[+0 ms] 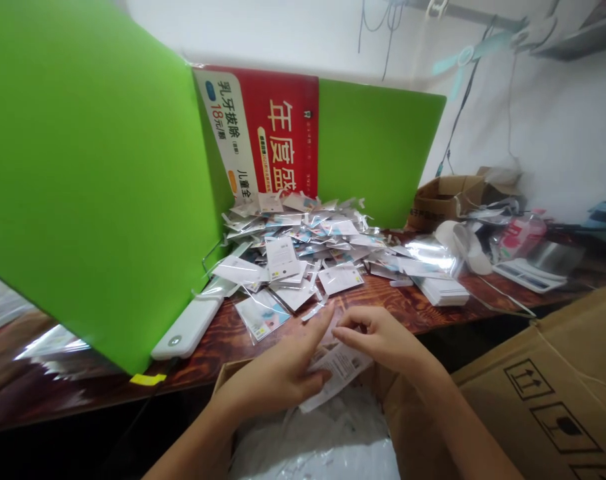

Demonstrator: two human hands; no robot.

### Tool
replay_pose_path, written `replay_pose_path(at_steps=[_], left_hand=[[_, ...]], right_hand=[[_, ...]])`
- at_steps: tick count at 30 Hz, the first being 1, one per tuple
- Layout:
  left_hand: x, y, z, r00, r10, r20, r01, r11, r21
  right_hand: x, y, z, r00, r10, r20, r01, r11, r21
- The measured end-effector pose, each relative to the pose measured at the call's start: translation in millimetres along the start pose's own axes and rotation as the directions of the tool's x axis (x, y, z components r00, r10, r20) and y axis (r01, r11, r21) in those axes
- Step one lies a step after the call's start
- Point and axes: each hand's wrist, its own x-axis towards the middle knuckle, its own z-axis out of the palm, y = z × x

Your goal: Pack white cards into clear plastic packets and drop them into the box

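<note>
My left hand (287, 367) grips a white printed card (343, 368) by its left side, the thumb over its face and the index finger stretched upward. My right hand (385, 337) is curled at the card's upper right edge, thumb and fingertips pinched together. Whatever lies between those fingertips is too small to make out. Beneath the card is an open cardboard box (227, 375) holding white, shiny plastic packets (315, 447). Just beyond my hands, a heap of cards in clear plastic sleeves (283, 257) covers the wooden table (217, 343).
Green panels (377, 143) and a red printed board (293, 127) stand behind the heap. A white power strip (190, 327) lies left. To the right are a stack of white cards (443, 291), a pink-labelled bottle (523, 235) and a large carton (547, 380). Another person's hand (15, 343) is far left.
</note>
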Motion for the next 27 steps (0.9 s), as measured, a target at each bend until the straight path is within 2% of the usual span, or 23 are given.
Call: replay_pose_path(at_steps=[2,5,7,8,9,10,11,12,13,14,15,16,17,19,21,24,27], left_hand=[[-1,-2,-2.7,1.0,-0.003,-0.024,0.003,0.999,0.033],[0,-1,-10.6,0.995,-0.04,-0.095,0.047,0.997,0.068],[3,-2,-16.4,0.968,-0.053,-0.244,0.085,0.989,0.122],[5,-4,-18.7,0.94,-0.05,-0.338,0.107,0.983,0.151],[7,-6,-20.3,0.907,-0.046,-0.419,0.129,0.977,0.172],[9,-9,-21.1,0.883,-0.05,-0.467,0.149,0.973,0.179],[11,-12,-21.1,0.875,-0.057,-0.48,0.161,0.971,0.178],[13,-15,-20.5,0.884,-0.062,-0.464,0.162,0.97,0.179],[14,-19,-19.2,0.9,-0.063,-0.431,0.156,0.971,0.183],[15,-21,-17.7,0.917,-0.061,-0.394,0.146,0.971,0.19],[15,-24,-16.0,0.931,-0.055,-0.36,0.134,0.971,0.198],[16,-26,-14.4,0.943,-0.052,-0.33,0.125,0.971,0.204],[16,-27,-13.0,0.951,-0.051,-0.306,0.12,0.971,0.209],[16,-28,-11.0,0.962,-0.057,-0.267,0.118,0.969,0.219],[17,-28,-9.6,0.972,-0.064,-0.226,0.12,0.963,0.242],[18,-26,-7.8,0.981,-0.08,-0.175,0.129,0.948,0.291],[19,-23,-5.8,0.984,-0.084,-0.157,0.134,0.932,0.337]], right_hand=[[1,-2,-1,1.0,-0.015,0.021,0.017,0.997,-0.08],[0,-6,-5,0.997,-0.074,-0.034,0.068,0.984,-0.165],[-5,-8,-11,0.988,-0.085,-0.129,0.062,0.984,-0.167],[-8,-9,-14,0.967,-0.086,-0.239,0.051,0.987,-0.152],[-12,-11,-19,0.909,-0.102,-0.403,0.062,0.992,-0.111],[-16,-13,-23,0.797,-0.125,-0.592,0.111,0.992,-0.06],[-20,-16,-28,0.635,-0.144,-0.759,0.193,0.981,-0.024],[-23,-20,-32,0.463,-0.147,-0.874,0.294,0.956,-0.005],[-26,-22,-35,0.327,-0.134,-0.936,0.398,0.917,0.008],[-27,-24,-36,0.265,-0.108,-0.958,0.487,0.873,0.036],[-27,-25,-35,0.273,-0.083,-0.959,0.55,0.831,0.085],[-27,-24,-33,0.336,-0.065,-0.94,0.58,0.801,0.152],[-26,-22,-29,0.418,-0.046,-0.907,0.583,0.779,0.229],[-24,-14,-18,0.602,-0.035,-0.798,0.469,0.824,0.318],[-21,-6,-8,0.731,-0.003,-0.682,0.271,0.919,0.286],[-11,4,4,0.837,-0.019,-0.547,0.082,0.992,0.092],[13,18,16,0.918,-0.069,-0.391,-0.008,0.981,-0.192]])
